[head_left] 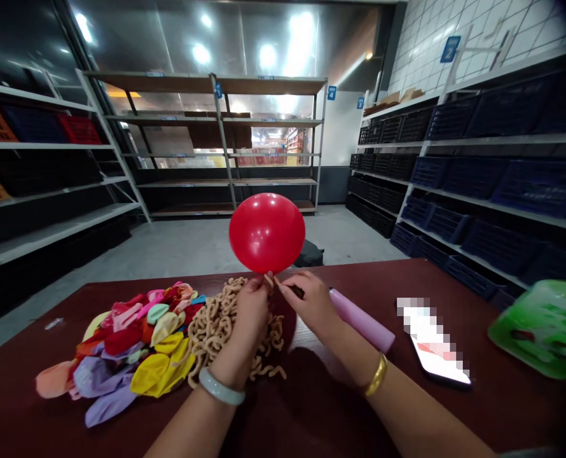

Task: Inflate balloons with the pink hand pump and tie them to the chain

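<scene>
An inflated red balloon [266, 233] stands upright above the table, its neck at the bottom. My left hand [254, 302] is closed, with thumb and fingers pinching that neck. Just to the right, my right hand [310, 299] is closed too, its fingertips pressed together close to the neck. A thin bit seems to run between the two hands, but I cannot make out what it is. Beneath and behind my left hand lies a heap of tan, curly cord-like pieces [216, 324]. Left of the heap is a pile of uninflated balloons [121, 334] in many colours.
On the dark red table [168, 426] lie a pink-purple cylinder [364, 323] by my right forearm, a phone [438, 346] with a lit screen, and a green plastic package [543, 327]. Shelves [273, 121] with crates [459, 172] stand around. A dark object [310, 254] is behind the table.
</scene>
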Available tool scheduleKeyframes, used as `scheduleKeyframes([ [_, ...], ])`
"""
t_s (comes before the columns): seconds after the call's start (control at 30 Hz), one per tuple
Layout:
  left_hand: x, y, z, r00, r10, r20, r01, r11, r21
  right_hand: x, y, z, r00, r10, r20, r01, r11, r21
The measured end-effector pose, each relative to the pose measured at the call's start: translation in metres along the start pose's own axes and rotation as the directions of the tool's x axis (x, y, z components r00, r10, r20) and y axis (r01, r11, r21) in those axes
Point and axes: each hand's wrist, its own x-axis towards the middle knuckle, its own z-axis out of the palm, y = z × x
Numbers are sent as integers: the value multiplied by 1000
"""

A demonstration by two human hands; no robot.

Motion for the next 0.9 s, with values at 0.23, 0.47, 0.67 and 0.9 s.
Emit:
scheduleKeyframes([
  [0.23, -11, -11, -1, 981, 195, 25, -194, 947, 256, -13, -22, -5, 963, -258, 72, 266, 953, -144],
  [0.47, -19, -11, -2, 979, 206, 3, -199, 944, 264, -12, -15, -6, 947, -297, 121, 311, 943, -120],
  [0.67, -28, -9, 2, 951, 298, 81, -303, 851, 429, -10, -18, -11, 980, -197, 40, 199, 979, -39],
  [0.9, -31, 1, -2, 874, 459, 159, -438, 601, 669, -11, -11, -8, 999, 46, -23, -44, 997, 57],
])
